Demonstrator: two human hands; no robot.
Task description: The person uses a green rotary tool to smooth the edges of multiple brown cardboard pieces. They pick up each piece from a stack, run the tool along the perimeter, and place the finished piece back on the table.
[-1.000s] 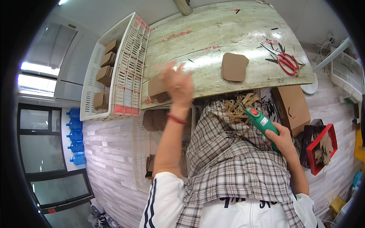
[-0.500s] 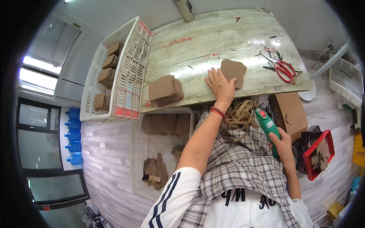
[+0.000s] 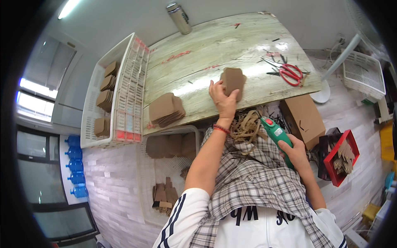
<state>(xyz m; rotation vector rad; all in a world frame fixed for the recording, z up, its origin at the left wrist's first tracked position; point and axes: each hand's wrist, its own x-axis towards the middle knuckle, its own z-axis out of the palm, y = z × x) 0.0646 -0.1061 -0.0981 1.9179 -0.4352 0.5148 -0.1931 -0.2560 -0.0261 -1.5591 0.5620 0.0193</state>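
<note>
White basket sits at nine o'clock on the tabletop, with brown card stacks inside. Next comes a pile of brown card pieces near the tabletop's edge. The left hand lies flat with fingers spread on a brown card piece. Red scissors lie at three o'clock of it. The right hand is closed around a green tool, below the tabletop.

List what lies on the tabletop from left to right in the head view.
White crate at the table's left edge → stack of brown cardboard pieces → left hand on a single cardboard piece → red-handled scissors.
</note>
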